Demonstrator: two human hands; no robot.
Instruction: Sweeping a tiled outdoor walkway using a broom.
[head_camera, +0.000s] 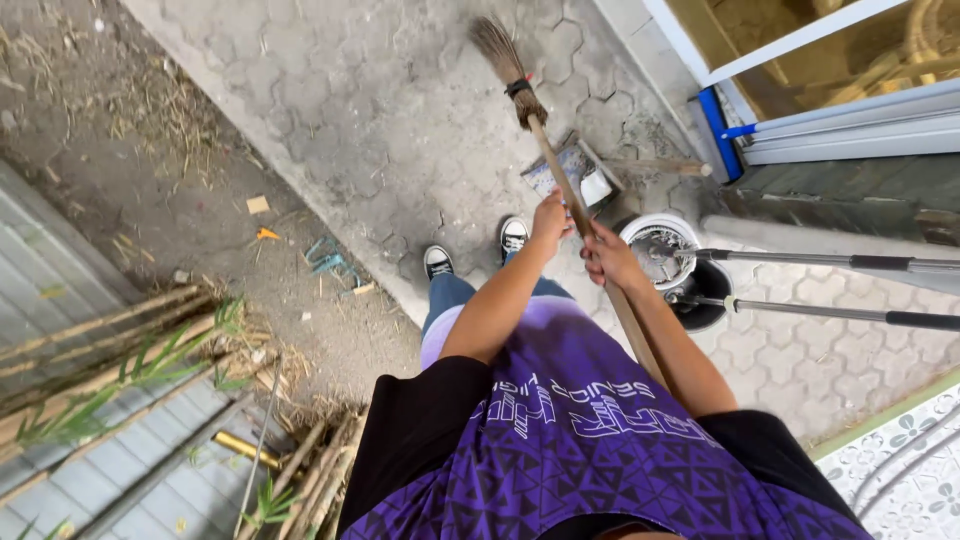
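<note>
**Sweeping stroke in hand — broom gripped two-handed over the paving**

Fingers of left hand wrapped fully round the wooden handle of the broom, closed tight, higher up the scene. Right hand clamped likewise on the same handle, just nearer the body, knuckles up. No gap visible in either grip.

Handle slanting from near right, past the purple shirt, to far left; dark bristle head out ahead, seemingly resting on the grey hexagonal paving, though contact not clear. Dustpan lying just right of the handle, near the sneakers. Bucket to the right, two metal poles running across it. Bamboo canes stacked near left, straw litter scattered on the dirt beside them.

Judged step: mid-sweep, bristles extended at far reach. Next move judged to call for a pull of the head back toward the dustpan — steady pressure, both grips kept firm.
</note>
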